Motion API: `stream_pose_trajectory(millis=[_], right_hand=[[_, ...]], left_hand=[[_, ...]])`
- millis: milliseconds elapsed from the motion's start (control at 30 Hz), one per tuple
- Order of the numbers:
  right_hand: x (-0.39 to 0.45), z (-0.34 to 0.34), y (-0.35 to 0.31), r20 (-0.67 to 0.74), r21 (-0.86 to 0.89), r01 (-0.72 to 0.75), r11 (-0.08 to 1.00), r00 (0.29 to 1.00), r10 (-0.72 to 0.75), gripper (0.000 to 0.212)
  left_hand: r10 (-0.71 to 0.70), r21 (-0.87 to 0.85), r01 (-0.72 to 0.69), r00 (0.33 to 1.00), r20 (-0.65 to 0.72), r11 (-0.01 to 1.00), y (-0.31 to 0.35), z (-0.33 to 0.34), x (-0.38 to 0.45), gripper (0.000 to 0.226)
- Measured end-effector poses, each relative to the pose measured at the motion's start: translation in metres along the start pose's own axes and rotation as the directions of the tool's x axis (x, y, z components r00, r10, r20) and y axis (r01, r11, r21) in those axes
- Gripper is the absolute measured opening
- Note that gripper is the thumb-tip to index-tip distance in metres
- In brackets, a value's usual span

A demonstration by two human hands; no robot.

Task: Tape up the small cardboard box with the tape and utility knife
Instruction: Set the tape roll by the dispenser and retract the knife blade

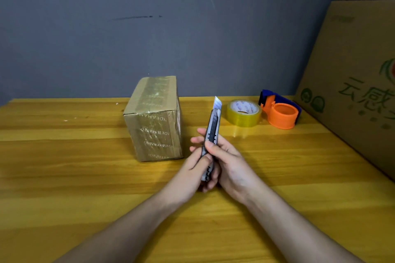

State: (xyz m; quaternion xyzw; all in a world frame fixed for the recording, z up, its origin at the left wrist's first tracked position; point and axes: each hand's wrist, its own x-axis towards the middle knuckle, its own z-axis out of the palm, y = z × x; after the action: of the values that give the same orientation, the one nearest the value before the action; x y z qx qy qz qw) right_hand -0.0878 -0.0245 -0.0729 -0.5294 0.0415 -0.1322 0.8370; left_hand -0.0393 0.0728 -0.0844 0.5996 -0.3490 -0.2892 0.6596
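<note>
Your left hand [197, 163] and right hand [229, 163] both curl round one utility knife [211, 134], hiding its lower body; blade out. One small cardboard box [155, 119] stands on the desk [64, 166] just left of the knife, already taped. Right of the knife: one tape roll [242, 113], one orange dispenser [282, 111]. Big cartons [352, 74] cut off at the edge.

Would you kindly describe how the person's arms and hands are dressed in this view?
Both forearms are bare to the bottom edge of the frame: no sleeves show. The left hand and right hand wear no gloves, and no rings, watch or bracelets are visible.
</note>
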Motion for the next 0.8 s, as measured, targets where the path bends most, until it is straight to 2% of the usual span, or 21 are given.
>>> stream_pose_trajectory(millis=[67, 200, 267, 367, 433, 633, 800], right_hand=[[0.001, -0.004, 0.000, 0.004, -0.043, 0.020, 0.999, 1.000, -0.020, 0.028], [0.005, -0.010, 0.003, -0.085, -0.202, 0.127, 0.971, 0.985, -0.147, 0.022], [0.005, -0.012, 0.002, -0.116, -0.183, 0.148, 0.972, 0.978, -0.171, 0.022], [0.003, -0.005, 0.001, -0.128, -0.192, 0.143, 0.971, 0.977, -0.169, 0.020], [0.003, -0.001, 0.007, -0.154, -0.224, 0.130, 0.966, 0.974, -0.167, 0.022], [0.003, 0.004, 0.011, -0.156, -0.017, 0.059, 0.998, 0.986, -0.061, 0.024], [0.003, 0.004, 0.012, -0.103, -0.002, 0.047, 0.999, 0.994, -0.047, 0.021]], left_hand=[[-0.020, -0.061, 0.022, 0.999, 0.034, 0.998, 0.002, -0.001, 0.000, 0.018], [-0.115, -0.146, 0.112, 0.993, -0.011, 0.983, 0.005, -0.004, 0.005, 0.019], [-0.173, -0.069, 0.171, 0.984, -0.034, 0.983, 0.007, -0.005, 0.006, 0.023], [-0.176, 0.052, 0.180, 0.982, -0.075, 0.982, 0.007, -0.005, 0.007, 0.035], [-0.177, 0.071, 0.184, 0.980, -0.093, 0.980, 0.007, -0.004, 0.008, 0.041], [-0.066, 0.040, 0.073, 0.986, -0.151, 0.997, 0.011, 0.008, 0.004, 0.034], [-0.055, 0.009, 0.058, 0.985, -0.164, 0.998, 0.008, 0.006, 0.003, 0.034]])
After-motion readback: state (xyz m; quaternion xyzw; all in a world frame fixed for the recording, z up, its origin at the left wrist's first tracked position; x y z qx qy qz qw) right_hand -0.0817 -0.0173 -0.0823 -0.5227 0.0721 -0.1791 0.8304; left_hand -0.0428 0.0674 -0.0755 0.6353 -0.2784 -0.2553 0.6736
